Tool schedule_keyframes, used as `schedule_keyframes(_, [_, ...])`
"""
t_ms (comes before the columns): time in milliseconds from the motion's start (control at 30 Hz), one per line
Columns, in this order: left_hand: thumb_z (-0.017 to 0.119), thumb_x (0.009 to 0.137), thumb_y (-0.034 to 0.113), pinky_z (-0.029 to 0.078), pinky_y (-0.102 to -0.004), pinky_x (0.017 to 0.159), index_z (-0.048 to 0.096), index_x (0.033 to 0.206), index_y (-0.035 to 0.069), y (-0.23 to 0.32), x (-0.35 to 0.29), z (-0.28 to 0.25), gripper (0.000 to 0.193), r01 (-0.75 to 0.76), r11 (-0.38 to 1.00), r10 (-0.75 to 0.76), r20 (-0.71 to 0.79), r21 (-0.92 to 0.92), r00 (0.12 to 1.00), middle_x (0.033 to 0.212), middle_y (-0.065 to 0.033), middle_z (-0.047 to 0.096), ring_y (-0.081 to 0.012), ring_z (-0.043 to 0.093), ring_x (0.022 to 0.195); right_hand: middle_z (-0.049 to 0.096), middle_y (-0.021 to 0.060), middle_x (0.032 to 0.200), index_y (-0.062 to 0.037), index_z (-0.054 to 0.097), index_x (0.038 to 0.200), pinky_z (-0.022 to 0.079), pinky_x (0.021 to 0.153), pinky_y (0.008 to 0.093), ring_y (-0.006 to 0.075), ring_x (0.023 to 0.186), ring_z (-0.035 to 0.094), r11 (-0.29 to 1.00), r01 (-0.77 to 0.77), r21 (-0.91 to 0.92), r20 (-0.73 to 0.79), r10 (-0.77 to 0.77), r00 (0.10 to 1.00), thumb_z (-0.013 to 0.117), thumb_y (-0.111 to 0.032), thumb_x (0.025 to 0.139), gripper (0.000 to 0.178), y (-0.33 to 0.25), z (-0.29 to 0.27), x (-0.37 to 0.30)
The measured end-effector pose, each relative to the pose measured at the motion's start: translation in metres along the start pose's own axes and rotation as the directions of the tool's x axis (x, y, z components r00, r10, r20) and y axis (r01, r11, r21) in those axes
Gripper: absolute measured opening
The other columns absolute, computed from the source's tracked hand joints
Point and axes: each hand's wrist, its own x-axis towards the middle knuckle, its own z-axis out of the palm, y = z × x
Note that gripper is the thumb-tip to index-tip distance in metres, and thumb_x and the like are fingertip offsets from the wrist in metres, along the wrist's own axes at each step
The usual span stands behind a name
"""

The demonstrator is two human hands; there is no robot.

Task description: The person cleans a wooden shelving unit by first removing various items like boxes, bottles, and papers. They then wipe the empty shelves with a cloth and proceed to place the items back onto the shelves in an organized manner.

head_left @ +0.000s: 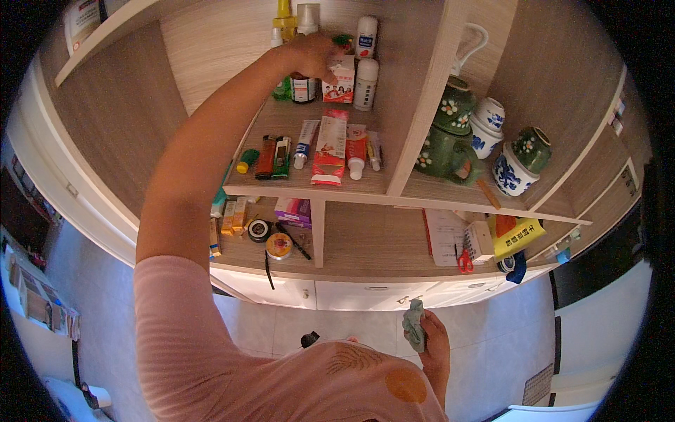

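Observation:
My left hand (314,58) reaches into the upper shelf among the bottles. Its thumb lies at the front of a small white and red box (339,88), with a finger behind its top corner; the other fingers are partly hidden. Just below the hand stands a brown bottle with a white label (303,89). A green bottle (282,90) is to its left, and two white bottles (365,84) stand at the right. Low in front of my body, my right hand (436,341) is closed around a crumpled grey-green cloth (415,325).
Tubes, lighters (281,156) and a long red and white box (330,148) lie along the shelf front. Green and blue-white pots and cups (450,144) fill the compartment right of a divider (427,98). Below are round tins (279,245), a purple box (293,209) and red scissors (465,261).

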Motion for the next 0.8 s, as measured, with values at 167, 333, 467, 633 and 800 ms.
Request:
schedule_keyframes(167, [0.071, 0.064, 0.033, 0.039, -0.0445, 0.084, 0.052, 0.112, 0.008, -0.008, 0.014, 0.018, 0.058, -0.050, 0.987, 0.045, 0.034, 0.153, 0.998, 0.101, -0.0154, 0.054, -0.0323, 0.047, 0.101, 0.058, 0.0127, 0.089, 0.0041, 0.049, 0.103, 0.049, 0.064, 0.0290, 0.0191, 0.074, 0.058, 0.999, 0.023, 0.027, 0.039, -0.024, 0.999, 0.044, -0.009, 0.083, 0.024, 0.002, -0.008, 0.001])
schedule_keyframes(333, [0.069, 0.065, 0.032, 0.039, -0.0429, 0.082, 0.055, 0.108, 0.006, -0.031, 0.020, 0.040, 0.052, -0.171, 0.984, 0.173, -0.044, 0.047, 0.984, 0.096, -0.0158, 0.056, -0.0320, 0.049, 0.094, 0.059, 0.0121, 0.089, 0.0036, 0.050, 0.103, 0.049, 0.064, 0.0287, 0.0188, 0.074, 0.058, 1.000, 0.028, 0.004, 0.043, -0.028, 0.999, 0.045, -0.010, 0.084, 0.023, 0.000, -0.006, 0.005])
schedule_keyframes(467, [0.070, 0.064, 0.032, 0.037, -0.0427, 0.083, 0.056, 0.105, 0.007, -0.038, 0.014, 0.048, 0.050, -0.190, 0.977, 0.204, -0.166, 0.095, 0.965, 0.095, -0.0145, 0.057, -0.0310, 0.047, 0.096, 0.059, 0.0120, 0.090, 0.0034, 0.050, 0.102, 0.049, 0.064, 0.0288, 0.0185, 0.075, 0.058, 1.000, 0.019, 0.003, 0.034, -0.019, 0.999, 0.045, -0.010, 0.084, 0.023, -0.004, -0.002, 0.005])
schedule_keyframes(633, [0.070, 0.062, 0.036, 0.028, -0.0448, 0.089, 0.057, 0.105, 0.012, -0.003, -0.007, 0.030, 0.052, -0.051, 0.988, 0.076, -0.179, 0.144, 0.981, 0.100, -0.0071, 0.058, -0.0277, 0.042, 0.105, 0.058, 0.0099, 0.087, 0.0019, 0.050, 0.101, 0.049, 0.061, 0.0279, 0.0168, 0.073, 0.057, 1.000, 0.005, -0.027, 0.009, -0.005, 1.000, 0.044, -0.012, 0.085, 0.022, -0.004, -0.002, 0.009])
schedule_keyframes(800, [0.068, 0.063, 0.038, 0.024, -0.0424, 0.090, 0.057, 0.105, 0.013, 0.003, -0.014, 0.029, 0.050, -0.005, 0.970, 0.053, -0.192, 0.242, 0.980, 0.103, -0.0042, 0.057, -0.0249, 0.041, 0.108, 0.058, 0.0100, 0.087, 0.0026, 0.049, 0.103, 0.049, 0.061, 0.0278, 0.0172, 0.072, 0.057, 0.999, -0.013, -0.038, 0.018, 0.013, 1.000, 0.043, -0.011, 0.085, 0.023, -0.007, 0.002, 0.013])
